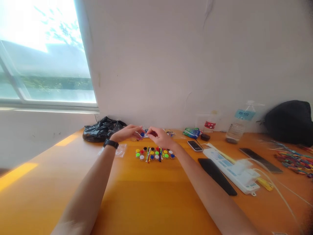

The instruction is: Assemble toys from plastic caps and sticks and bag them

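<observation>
Over the far part of the table, my left hand (127,133) reaches in from the left with a black band (111,143) on its wrist. A small blue round piece (142,134) shows between its fingertips and thumb. Close by on the right, my right hand (160,137) has its fingertips pinched together; what they hold is too small to make out. Just nearer to me lie rows of small round pieces with coloured tops (152,157), in yellow, green, red, white, blue and black. Thin coloured strips (148,154) lie in bunches among them.
A black plastic bag (105,129) sits at the back left, beside a clear plastic wrapper (119,150). To the right are a power strip (227,169) with cables, a dark flat object (216,176), a phone-like device (195,146), a bottle (236,129) and coloured cords (293,160).
</observation>
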Action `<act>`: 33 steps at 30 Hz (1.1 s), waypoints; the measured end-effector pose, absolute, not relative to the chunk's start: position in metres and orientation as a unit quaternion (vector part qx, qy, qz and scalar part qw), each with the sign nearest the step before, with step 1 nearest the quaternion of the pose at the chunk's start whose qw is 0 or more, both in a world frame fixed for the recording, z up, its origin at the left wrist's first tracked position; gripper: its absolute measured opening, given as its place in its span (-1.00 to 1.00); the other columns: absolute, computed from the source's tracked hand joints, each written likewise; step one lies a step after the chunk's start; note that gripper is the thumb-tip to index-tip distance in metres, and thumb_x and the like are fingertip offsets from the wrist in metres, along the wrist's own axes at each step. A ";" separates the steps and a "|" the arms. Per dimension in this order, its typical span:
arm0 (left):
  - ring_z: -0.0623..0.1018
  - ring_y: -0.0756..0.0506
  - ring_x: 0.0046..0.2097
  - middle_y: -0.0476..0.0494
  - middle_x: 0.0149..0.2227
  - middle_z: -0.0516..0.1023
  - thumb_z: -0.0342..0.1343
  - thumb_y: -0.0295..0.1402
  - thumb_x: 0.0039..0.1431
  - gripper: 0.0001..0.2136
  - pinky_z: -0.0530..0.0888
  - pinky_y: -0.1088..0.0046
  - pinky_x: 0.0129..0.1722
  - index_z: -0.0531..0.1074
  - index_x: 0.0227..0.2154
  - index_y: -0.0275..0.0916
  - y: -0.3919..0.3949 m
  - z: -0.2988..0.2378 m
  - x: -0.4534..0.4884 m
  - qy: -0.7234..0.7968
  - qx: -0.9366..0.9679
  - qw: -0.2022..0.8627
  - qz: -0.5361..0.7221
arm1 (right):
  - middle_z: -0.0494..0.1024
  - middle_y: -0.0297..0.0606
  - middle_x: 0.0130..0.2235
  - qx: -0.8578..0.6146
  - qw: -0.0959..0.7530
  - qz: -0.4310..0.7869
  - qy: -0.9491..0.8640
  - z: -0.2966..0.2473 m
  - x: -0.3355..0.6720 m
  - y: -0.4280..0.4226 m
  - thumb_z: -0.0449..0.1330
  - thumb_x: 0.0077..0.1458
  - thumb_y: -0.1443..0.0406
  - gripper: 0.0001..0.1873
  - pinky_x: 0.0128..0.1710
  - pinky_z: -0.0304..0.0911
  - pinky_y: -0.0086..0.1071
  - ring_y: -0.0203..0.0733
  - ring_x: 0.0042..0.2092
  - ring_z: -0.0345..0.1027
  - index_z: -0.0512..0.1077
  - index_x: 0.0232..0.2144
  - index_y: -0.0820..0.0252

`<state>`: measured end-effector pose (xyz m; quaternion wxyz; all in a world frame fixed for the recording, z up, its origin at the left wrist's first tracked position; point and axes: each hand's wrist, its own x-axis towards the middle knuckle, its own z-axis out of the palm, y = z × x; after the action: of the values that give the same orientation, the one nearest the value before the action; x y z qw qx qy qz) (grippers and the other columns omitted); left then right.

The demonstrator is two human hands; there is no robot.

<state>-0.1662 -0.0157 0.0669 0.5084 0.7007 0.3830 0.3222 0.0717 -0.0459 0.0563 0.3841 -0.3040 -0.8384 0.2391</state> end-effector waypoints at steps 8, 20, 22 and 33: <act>0.65 -0.15 -0.23 -0.29 -0.27 0.69 0.24 0.08 0.20 -0.49 0.51 0.40 -0.24 0.61 -0.13 -0.35 -0.036 0.089 -0.157 0.352 0.758 0.473 0.278 | 0.57 -0.26 -0.24 -0.279 0.421 0.277 -0.817 0.068 0.062 -0.057 0.12 0.27 0.23 -0.81 -0.18 0.27 -0.35 -0.21 -0.23 0.39 0.48 -0.22 0.20; 0.64 -0.14 -0.20 -0.24 -0.24 0.69 0.34 -0.10 0.15 -0.62 0.52 0.41 -0.20 0.63 -0.10 -0.29 -0.044 0.104 -0.153 0.333 0.805 0.423 0.251 | 0.60 -0.28 -0.30 -0.299 0.420 0.262 -0.816 0.074 0.073 -0.052 0.20 0.18 0.24 -0.83 -0.23 0.27 -0.38 -0.23 -0.26 0.40 0.54 -0.29 0.22; 0.65 -0.15 -0.19 -0.24 -0.24 0.70 0.32 -0.10 0.16 -0.61 0.53 0.39 -0.19 0.62 -0.09 -0.29 -0.046 0.106 -0.153 0.333 0.807 0.417 0.252 | 0.59 -0.28 -0.29 -0.300 0.411 0.273 -0.816 0.077 0.076 -0.053 0.21 0.17 0.23 -0.82 -0.22 0.27 -0.38 -0.22 -0.25 0.40 0.54 -0.29 0.23; 0.65 -0.13 -0.22 -0.21 -0.26 0.70 0.35 -0.17 0.11 -0.67 0.53 0.43 -0.22 0.65 -0.14 -0.28 -0.049 0.110 -0.148 0.343 0.808 0.398 0.266 | 0.59 -0.30 -0.31 -0.298 0.420 0.214 -0.830 0.081 0.074 -0.059 0.18 0.20 0.25 -0.83 -0.24 0.24 -0.39 -0.26 -0.31 0.37 0.54 -0.28 0.21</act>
<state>-0.1485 -0.0489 0.1099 0.3978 0.8084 0.3430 0.2657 0.0744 -0.0585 0.0813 0.4205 -0.2984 -0.8296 0.2141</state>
